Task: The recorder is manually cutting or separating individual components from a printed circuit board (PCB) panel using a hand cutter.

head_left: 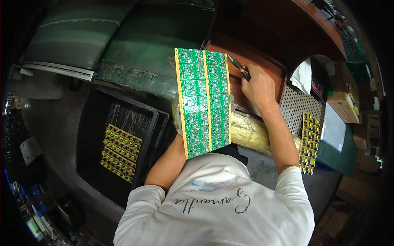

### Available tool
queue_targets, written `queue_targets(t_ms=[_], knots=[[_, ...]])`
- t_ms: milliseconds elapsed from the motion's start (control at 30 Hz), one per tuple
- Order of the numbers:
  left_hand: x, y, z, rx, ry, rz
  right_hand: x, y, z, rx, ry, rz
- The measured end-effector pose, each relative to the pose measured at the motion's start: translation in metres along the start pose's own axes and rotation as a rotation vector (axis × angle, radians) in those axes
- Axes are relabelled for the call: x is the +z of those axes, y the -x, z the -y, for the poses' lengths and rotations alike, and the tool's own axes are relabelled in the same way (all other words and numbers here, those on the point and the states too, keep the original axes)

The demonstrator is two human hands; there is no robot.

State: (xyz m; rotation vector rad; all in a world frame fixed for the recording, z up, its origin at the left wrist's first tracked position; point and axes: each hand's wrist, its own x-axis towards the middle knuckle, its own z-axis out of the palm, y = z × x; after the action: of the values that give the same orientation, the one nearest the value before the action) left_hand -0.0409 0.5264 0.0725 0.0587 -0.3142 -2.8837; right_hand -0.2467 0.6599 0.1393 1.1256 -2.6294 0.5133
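Observation:
A panel of green circuit boards (197, 102) with yellow edge strips is raised in front of me, its solder side facing up. My left forearm (169, 162) reaches up behind its lower left edge. The panel hides my left hand, which appears to support it from behind. My right hand (260, 87) is closed around a pair of small pliers or cutters (238, 66) with dark and orange handles. Their metal jaws point up and left, close to the panel's upper right edge. Red wires (171, 60) stick out at the panel's upper left.
At left, a black crate (88, 135) holds another board panel (121, 153) with yellow components. A similar panel (310, 143) lies at right beside a perforated surface (295, 107). A yellowish wrapped roll (250, 129) lies behind the raised panel. A reddish-brown tray (279, 78) stands ahead, cartons (342, 104) far right.

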Motion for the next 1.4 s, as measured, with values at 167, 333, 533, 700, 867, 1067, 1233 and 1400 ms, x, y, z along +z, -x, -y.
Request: queue_targets(t_ms=[167, 333, 533, 700, 867, 1067, 1233, 1400], knots=[[0.002, -0.003, -0.002, -0.031, 0.021, -0.003, -0.001, -0.003, 0.007, -0.02, 0.024, 0.018], [0.002, -0.003, -0.003, -0.052, 0.018, -0.006, -0.001, -0.005, 0.007, 0.021, 0.076, 0.116], [-0.016, -0.007, 0.0, -0.058, 0.098, 0.009, 0.0, -0.004, 0.007, 0.01, 0.05, 0.071], [-0.022, -0.004, 0.002, -0.035, 0.122, 0.027, 0.001, -0.006, 0.003, -0.022, 0.039, -0.02], [-0.017, -0.007, 0.001, -0.023, 0.139, 0.054, 0.003, -0.01, -0.007, -0.102, 0.05, -0.044], [-0.001, -0.003, -0.005, -0.098, 0.169, -0.273, 0.01, -0.014, -0.018, -0.069, 0.037, 0.034], [0.023, -0.007, -0.007, -0.008, 0.116, -0.088, 0.011, -0.006, -0.015, -0.056, -0.081, -0.012], [0.03, -0.019, -0.025, 0.027, -0.017, 0.04, 0.001, 0.015, -0.003, -0.077, -0.183, -0.036]])
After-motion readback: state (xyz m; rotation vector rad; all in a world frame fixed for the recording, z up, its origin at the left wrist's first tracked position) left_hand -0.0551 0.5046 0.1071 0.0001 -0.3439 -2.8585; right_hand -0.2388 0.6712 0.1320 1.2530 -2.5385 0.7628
